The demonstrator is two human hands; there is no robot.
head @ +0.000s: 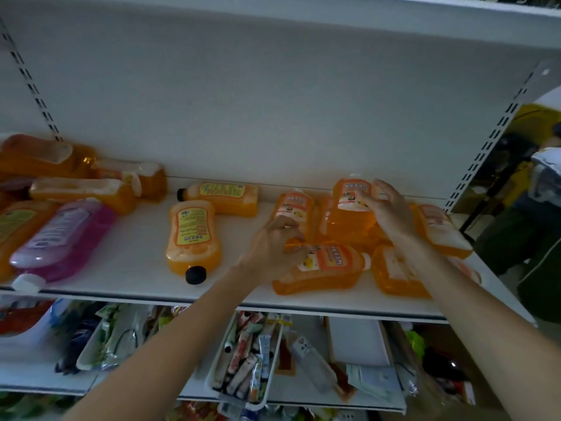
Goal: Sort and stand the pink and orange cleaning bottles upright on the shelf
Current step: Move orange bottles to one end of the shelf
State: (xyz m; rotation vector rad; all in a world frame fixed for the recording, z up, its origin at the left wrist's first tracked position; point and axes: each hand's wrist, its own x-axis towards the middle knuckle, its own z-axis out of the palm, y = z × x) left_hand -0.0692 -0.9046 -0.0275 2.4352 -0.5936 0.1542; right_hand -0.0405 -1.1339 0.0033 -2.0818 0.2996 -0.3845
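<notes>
Several orange bottles lie flat on the white shelf. My right hand grips an orange bottle that stands nearly upright at the back right, among other orange bottles. My left hand, fingers curled, rests on a lying orange bottle near the front edge; whether it grips it I cannot tell. Two orange bottles with black caps lie in the middle. One pink bottle with a white cap lies at the left, beside more orange bottles.
The shelf's back panel rises behind the bottles. A lower shelf holds a white tray of tubes and packets. A person in dark clothes stands to the right of the shelf unit.
</notes>
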